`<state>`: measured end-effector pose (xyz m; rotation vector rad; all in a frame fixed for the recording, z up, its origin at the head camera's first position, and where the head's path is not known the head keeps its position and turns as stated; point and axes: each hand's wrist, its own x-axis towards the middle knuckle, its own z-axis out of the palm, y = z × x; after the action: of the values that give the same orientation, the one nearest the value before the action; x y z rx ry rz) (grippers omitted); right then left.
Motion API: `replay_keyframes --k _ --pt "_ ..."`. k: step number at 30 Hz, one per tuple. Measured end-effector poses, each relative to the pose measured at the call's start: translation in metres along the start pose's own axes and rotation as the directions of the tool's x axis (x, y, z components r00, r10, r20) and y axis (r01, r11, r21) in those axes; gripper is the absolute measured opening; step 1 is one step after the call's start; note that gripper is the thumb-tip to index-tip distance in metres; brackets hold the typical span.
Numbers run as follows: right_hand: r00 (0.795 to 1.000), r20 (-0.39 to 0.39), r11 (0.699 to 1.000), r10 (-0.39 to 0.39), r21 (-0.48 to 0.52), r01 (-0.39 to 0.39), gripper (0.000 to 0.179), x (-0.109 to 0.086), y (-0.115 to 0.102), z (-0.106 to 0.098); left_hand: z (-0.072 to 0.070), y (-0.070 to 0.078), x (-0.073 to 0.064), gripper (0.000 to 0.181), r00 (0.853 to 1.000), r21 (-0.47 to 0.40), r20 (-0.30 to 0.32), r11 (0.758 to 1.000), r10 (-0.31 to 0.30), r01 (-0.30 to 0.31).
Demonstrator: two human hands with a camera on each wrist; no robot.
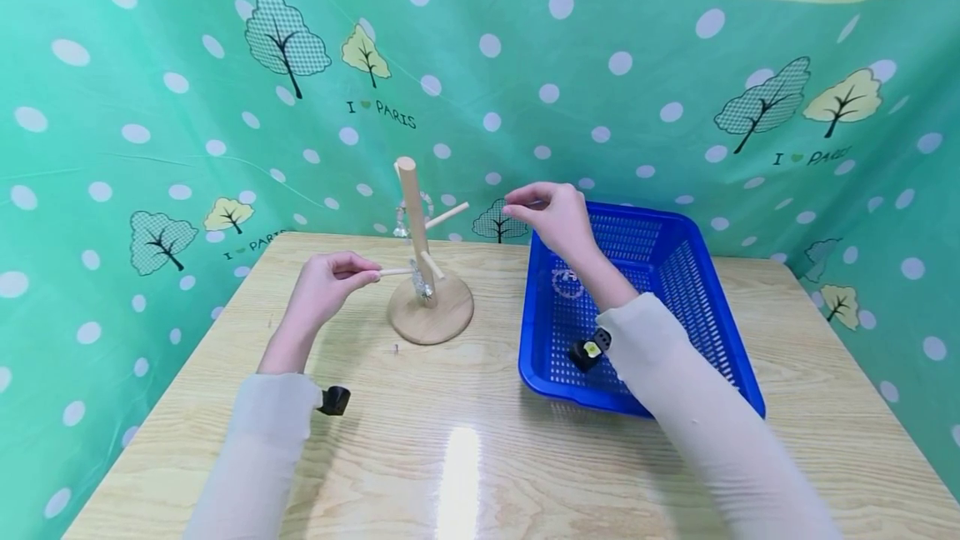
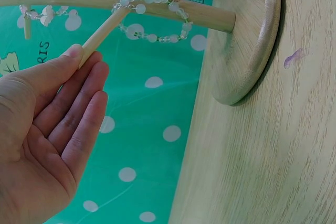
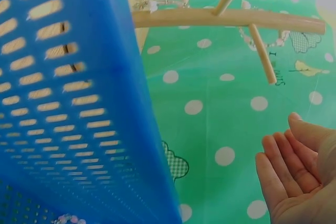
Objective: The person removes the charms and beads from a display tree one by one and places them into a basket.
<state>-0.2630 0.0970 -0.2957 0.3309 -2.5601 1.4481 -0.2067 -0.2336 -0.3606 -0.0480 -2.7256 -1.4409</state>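
Observation:
My left hand (image 1: 322, 286) pinches the outer end of a thin wooden peg (image 2: 100, 34) between thumb and forefinger, its other fingers extended. The peg juts from the post of a wooden bracelet stand (image 1: 412, 207) with a round base. Around this peg, against the post, hangs a bracelet of pale clear beads (image 2: 152, 38) with a white flower charm. Another beaded bracelet (image 2: 47, 17) hangs higher on the stand. To the right of the stand, my right hand (image 1: 558, 219) hovers over the basket's far left corner, its fingers loosely bent with nothing between them.
A blue perforated plastic basket (image 1: 528, 340) stands right of the stand, with a pinkish beaded bracelet (image 1: 567, 283) inside. A small purple mark (image 2: 293, 57) shows on the wooden table (image 1: 375, 457) before the base. A green dotted cloth (image 1: 517, 107) hangs behind the table.

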Motion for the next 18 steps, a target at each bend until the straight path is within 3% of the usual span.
replay_keyframes --k 18 --pt "0.994 0.025 0.989 -0.104 0.108 0.101 0.021 0.009 -0.029 0.033 0.002 -0.005 0.003 0.026 1.000 -0.014 -0.006 1.000 0.018 -0.018"
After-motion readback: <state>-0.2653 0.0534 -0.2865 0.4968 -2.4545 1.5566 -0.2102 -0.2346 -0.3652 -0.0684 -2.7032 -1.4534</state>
